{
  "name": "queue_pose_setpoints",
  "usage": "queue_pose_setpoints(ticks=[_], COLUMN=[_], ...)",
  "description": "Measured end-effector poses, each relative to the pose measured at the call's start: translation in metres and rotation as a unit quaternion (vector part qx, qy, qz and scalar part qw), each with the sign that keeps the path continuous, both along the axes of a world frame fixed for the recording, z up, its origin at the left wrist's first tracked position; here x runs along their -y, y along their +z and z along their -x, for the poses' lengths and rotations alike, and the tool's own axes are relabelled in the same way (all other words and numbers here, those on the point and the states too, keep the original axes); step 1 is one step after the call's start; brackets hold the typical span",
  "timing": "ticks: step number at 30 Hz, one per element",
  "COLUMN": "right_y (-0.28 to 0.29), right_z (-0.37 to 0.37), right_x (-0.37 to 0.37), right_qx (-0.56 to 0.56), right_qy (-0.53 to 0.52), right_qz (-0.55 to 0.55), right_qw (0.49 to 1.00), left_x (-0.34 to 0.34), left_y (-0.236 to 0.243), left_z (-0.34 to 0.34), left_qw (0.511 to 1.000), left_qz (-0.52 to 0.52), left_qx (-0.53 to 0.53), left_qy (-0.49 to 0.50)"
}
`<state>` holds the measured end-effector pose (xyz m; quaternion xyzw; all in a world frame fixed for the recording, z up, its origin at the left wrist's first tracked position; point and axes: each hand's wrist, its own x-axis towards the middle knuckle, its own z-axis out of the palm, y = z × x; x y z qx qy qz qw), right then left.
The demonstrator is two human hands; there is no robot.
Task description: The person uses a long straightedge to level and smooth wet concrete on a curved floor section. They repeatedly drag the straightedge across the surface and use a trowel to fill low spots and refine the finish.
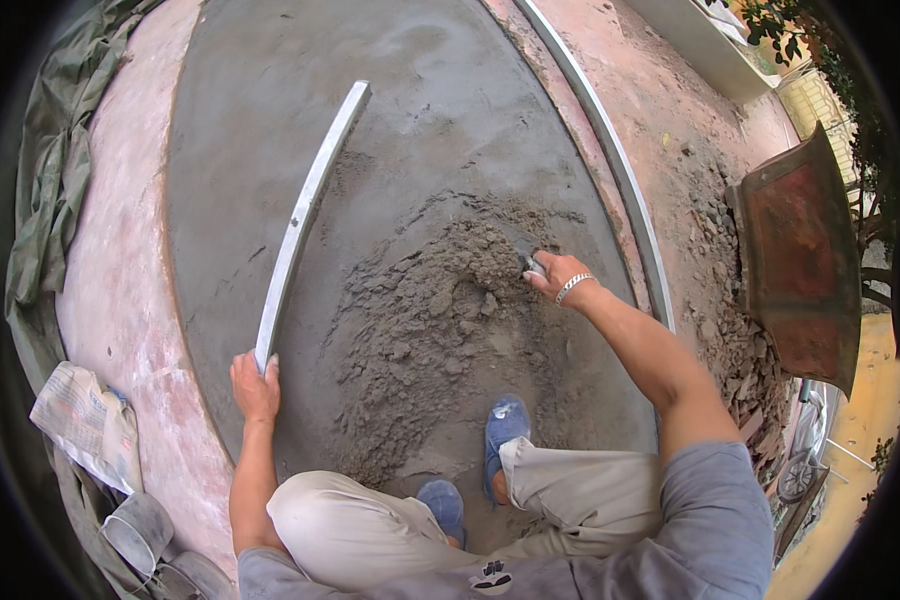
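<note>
My left hand [256, 387] is closed round the near end of a long metal straightedge bar [308, 210]. The bar reaches away from me across the smooth grey wet mortar [270, 90]. To the right, my right hand [558, 277], with a bracelet at the wrist, grips a trowel [520, 240]. Its blade is at the far right side of a rough mortar heap [440, 290] and partly hidden by the mortar and my hand. The heap lies crumbly and loose in front of my feet.
A second metal bar [610, 140] runs along the right edge of the mortar. Farther right are rubble [715, 240] and a tipped rusty wheelbarrow tray [800, 260]. On the left lie a green tarp [50, 180], a sack [88, 425] and a bucket [138, 530]. My blue shoes [507, 430] stand by the heap.
</note>
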<state>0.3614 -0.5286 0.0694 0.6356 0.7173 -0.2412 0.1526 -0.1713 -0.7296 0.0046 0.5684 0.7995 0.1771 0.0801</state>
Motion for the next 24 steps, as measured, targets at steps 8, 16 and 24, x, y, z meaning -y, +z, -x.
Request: queue_pose_setpoints(ticks=[8,16,24], right_y=[0.006,0.018,-0.020], right_z=[0.000,0.103,0.230], right_x=[0.020,-0.044,-0.085], right_qx=[-0.206,-0.349,-0.186], right_qy=[-0.169,-0.153,-0.002], right_qz=[0.096,0.100,-0.141], right_qw=[0.959,0.919,0.972], left_x=[-0.042,-0.041,-0.041], left_y=[-0.016,-0.022,-0.023], left_z=[0.028,0.019,0.021], left_qw=[0.980,0.973,0.977], left_qz=[0.097,0.093,0.078], left_qx=[-0.035,-0.082,-0.071], left_qy=[0.171,0.193,0.185])
